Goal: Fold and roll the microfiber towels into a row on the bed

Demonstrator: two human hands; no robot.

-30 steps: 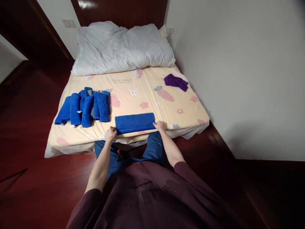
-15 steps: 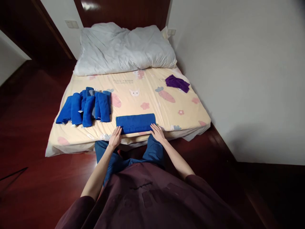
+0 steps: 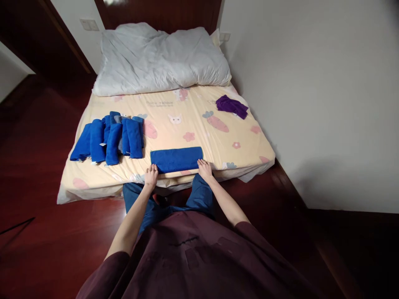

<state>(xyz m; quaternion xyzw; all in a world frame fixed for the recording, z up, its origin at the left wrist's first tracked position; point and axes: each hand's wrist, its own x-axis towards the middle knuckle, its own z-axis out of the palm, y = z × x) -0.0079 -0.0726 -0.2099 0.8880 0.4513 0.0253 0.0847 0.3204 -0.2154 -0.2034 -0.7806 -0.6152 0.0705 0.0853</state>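
A folded blue towel [image 3: 177,159] lies as a long flat strip near the front edge of the bed. My left hand [image 3: 151,175] is at its near left corner, with the fingers bent over the edge and closed on the cloth. At the near right corner, my right hand [image 3: 205,169] has its fingers curled on the towel in the same way. The thumbs are mostly hidden. Left of the towel lies a pile of several rolled or folded blue towels [image 3: 112,139], some with white tags showing.
The bed's yellow patterned sheet [image 3: 174,135] is under everything. A crumpled purple cloth [image 3: 231,106] lies at the right side. A bunched white quilt [image 3: 162,60] fills the head end. A white wall [image 3: 305,104] stands close on the right, dark red floor [image 3: 37,166] on the left.
My fingers, flatter and more stretched out before, have curled in at the towel's two near corners. The towel stays in place on the bed; the view has shifted slightly.
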